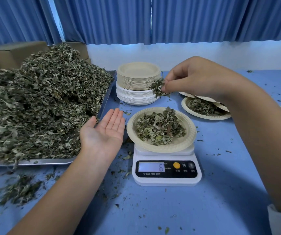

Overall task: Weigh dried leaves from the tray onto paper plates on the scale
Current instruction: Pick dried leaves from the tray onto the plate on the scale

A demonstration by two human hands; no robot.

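Note:
A white digital scale (166,173) stands in the middle of the blue table, its display reading 6. On it sits a beige paper plate (189,133) with a small heap of dried leaves (160,128). My right hand (195,77) hovers above and behind the plate, pinching a tuft of dried leaves (157,88) in its fingertips. My left hand (104,129) lies palm up and empty, fingers straight, between the plate and the metal tray (107,97). The tray at the left carries a big mound of dried leaves (43,106).
A tall stack of paper plates (138,82) stands behind the scale. Filled plates (204,107) lie at the right, partly under my right forearm. Cardboard boxes (12,55) sit behind the tray. Leaf crumbs (21,189) litter the table. Blue curtains hang at the back.

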